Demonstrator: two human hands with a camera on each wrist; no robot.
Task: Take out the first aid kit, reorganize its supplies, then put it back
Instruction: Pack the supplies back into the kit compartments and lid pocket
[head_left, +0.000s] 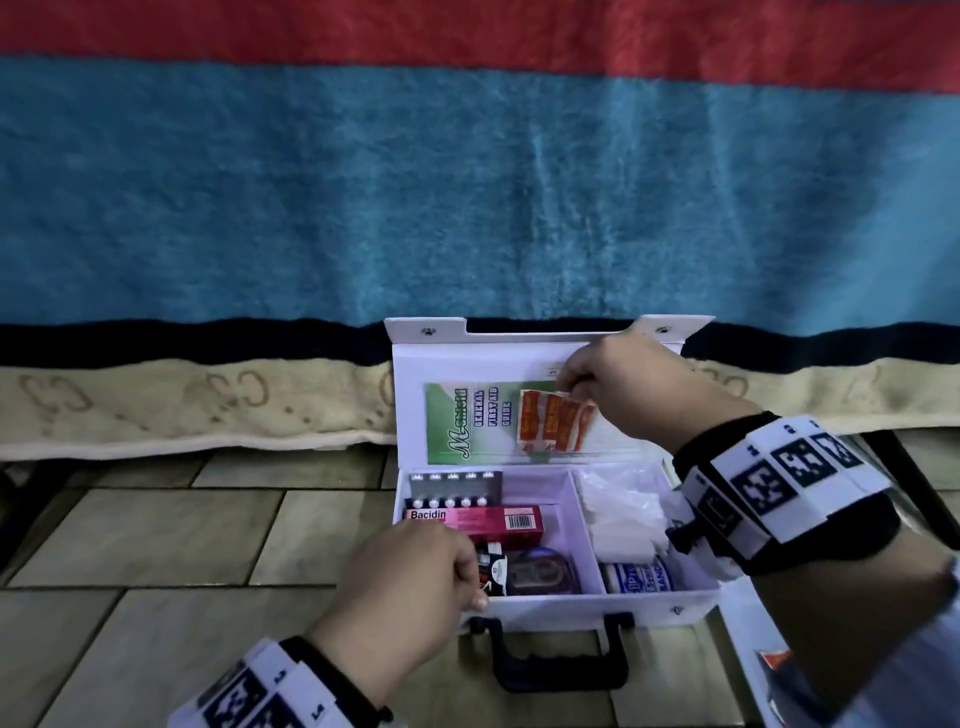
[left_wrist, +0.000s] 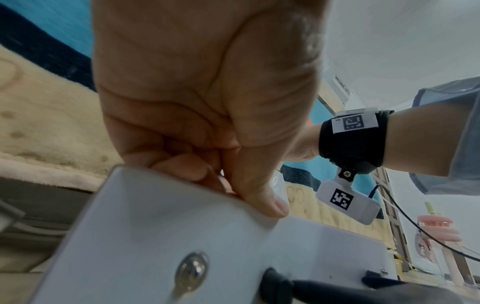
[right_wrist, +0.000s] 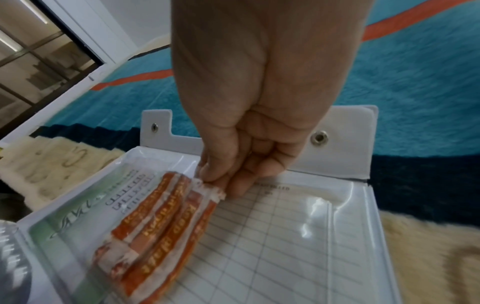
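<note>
First aid kit (head_left: 550, 605): one white hard case, lid open, on tiled floor (head_left: 130, 545) against a fuzzy blanket (head_left: 467, 208). Tray has two compartments. Right hand (head_left: 618, 384) grip: fingertips pinching a fan of about four orange paper bandage strips (head_left: 556, 421) at the lid pocket. Left hand (head_left: 410, 577) grip: curled over the case's front rim. Two foil pill strips (head_left: 454, 488); one pink box (head_left: 498, 522).

Right hand (head_left: 618, 384) pinching orange plasters (head_left: 556, 422), left hand (head_left: 410, 577) gripping kit (head_left: 587, 605)
</note>
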